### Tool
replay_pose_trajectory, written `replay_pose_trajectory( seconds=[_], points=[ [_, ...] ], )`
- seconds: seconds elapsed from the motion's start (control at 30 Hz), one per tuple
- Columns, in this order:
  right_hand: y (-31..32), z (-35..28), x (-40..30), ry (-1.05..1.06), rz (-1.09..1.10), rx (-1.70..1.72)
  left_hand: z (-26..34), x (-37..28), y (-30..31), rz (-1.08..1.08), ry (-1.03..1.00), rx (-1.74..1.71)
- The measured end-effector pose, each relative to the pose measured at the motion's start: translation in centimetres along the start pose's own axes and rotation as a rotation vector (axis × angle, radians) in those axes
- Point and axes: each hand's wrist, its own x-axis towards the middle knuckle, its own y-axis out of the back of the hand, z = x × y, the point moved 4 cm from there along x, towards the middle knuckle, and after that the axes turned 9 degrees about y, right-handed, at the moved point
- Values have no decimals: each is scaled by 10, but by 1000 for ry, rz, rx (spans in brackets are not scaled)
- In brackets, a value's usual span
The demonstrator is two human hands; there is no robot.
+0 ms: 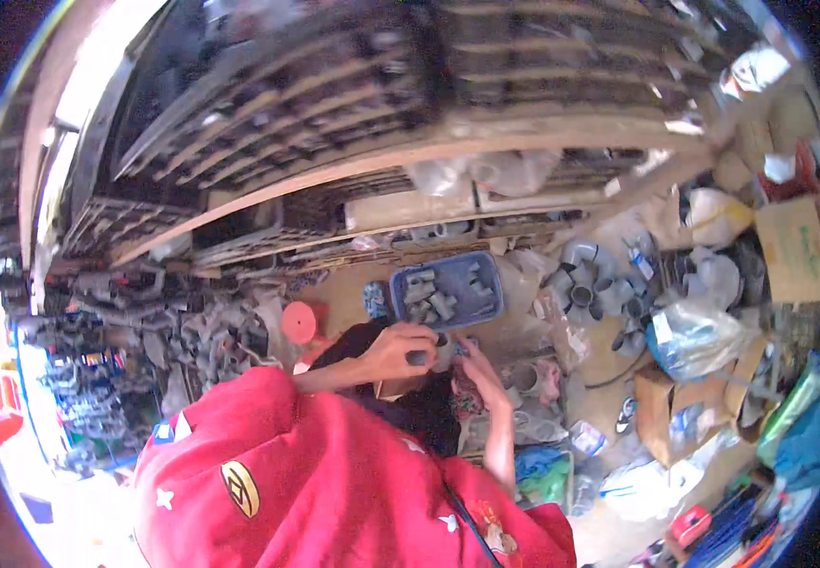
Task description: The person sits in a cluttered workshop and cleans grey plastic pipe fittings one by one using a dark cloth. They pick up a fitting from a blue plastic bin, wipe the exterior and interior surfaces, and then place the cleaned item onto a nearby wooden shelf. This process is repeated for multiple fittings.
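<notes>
In front of my red shirt, my left hand (403, 348) is bent around a grey plastic pipe fitting (444, 353), its fingertips at the fitting's upper rim. My right hand (479, 370) is close to the fitting's other side, fingers curled by a small bluish thing too blurred to name. Whether it also grips the fitting is unclear. Just beyond both hands, a blue plastic basket (445, 328) sits on the floor with several smaller grey pipe fittings (427, 295) inside. Below my left hand, part of a cardboard box (395, 387) shows at my dark-clothed lap.
A red round-topped stool (300, 321) stands left of the basket. Grey fittings are piled at left (218, 341) and right (584, 291). An open cardboard box (654, 412) and plastic bags (697, 337) lie on the right. A wooden-edged rack (381, 160) spans the far side.
</notes>
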Motion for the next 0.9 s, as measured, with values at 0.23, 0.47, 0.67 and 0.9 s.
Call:
replay_pose_trajectory(
  seconds=[0.23,0.47,0.67,0.9],
  points=[
    [-121,-53,33,-82,-253,-100,8,-70,96,193,222,-357],
    [-224,-67,80,47,-171,-63,-46,-100,185,62,190,-428],
    [-266,-32,81,198,110,33,-58,-116,230,-11,201,-519],
    [-289,-31,39,282,324,183,-113,-150,199,-212,242,-1263]
  ],
)
